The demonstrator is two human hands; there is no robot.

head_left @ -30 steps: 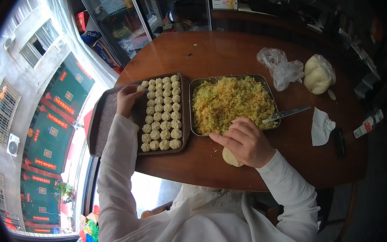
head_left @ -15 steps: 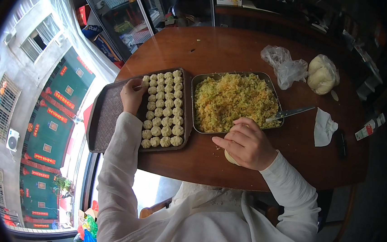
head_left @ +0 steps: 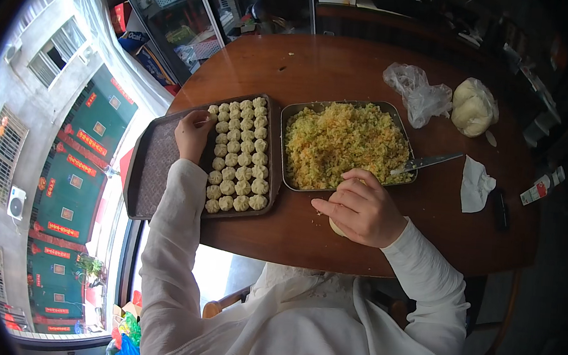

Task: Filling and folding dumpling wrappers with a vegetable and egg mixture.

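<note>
My left hand [head_left: 192,134] is at the far end of the small pleated dough buns [head_left: 230,153], its fingers pinched beside the outermost column. Whatever they hold is hidden. The buns stand in tight rows on the right part of a dark baking tray [head_left: 162,168]. Near the table's front edge, my right hand [head_left: 366,213] curls over a pale piece of dough [head_left: 335,227], mostly covered by the palm. Just beyond that hand, a metal tray [head_left: 283,137] holds a heap of chopped yellow, green and orange filling [head_left: 343,142].
A knife [head_left: 435,162] rests on the filling tray's right rim. Farther right on the wooden table [head_left: 346,62] are a clear plastic bag [head_left: 418,98], a large dough lump [head_left: 474,109], a tissue [head_left: 477,186], a black pen-like object [head_left: 501,209] and a small tube [head_left: 542,186].
My left hand has shifted very slightly up and left at the bun row's far end. The right hand stays over the dough. The whole view has tilted a little.
</note>
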